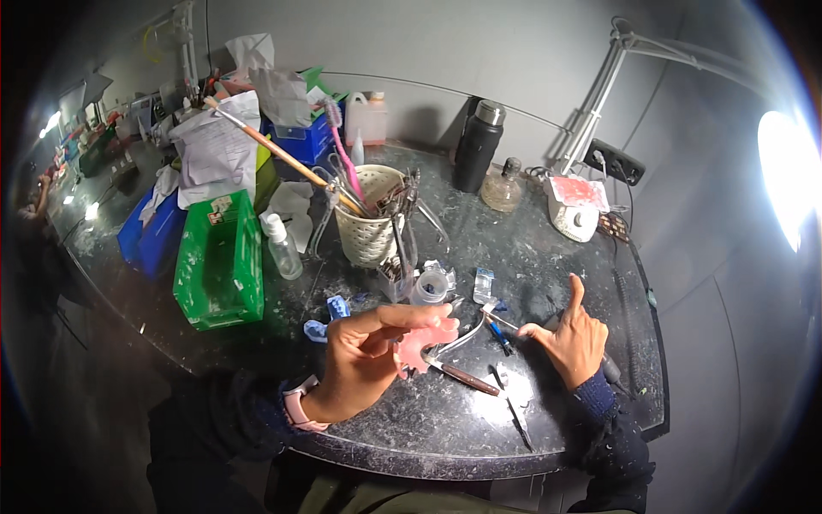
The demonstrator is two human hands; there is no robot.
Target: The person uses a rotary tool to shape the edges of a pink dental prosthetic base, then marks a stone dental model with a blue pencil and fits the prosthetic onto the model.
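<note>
Currently, left hand [360, 358] is pinching a pink plate [414, 349] between thumb and fingers, lower middle of frame. Right hand [575, 338], right of centre, is spreading thumb and forefinger, other fingers curling; cannot tell whether they are gripping the thin rod [505, 322] by the thumb. Brown-handled tool [467, 378] is lying below right of plate. Green bin [249, 295] is sitting at left, white basket [364, 237] standing upper middle.

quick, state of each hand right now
Left hand: closed, holding the curved pink piece.
Right hand: index finger extended; whether it holds the slim tool cannot be told.
</note>
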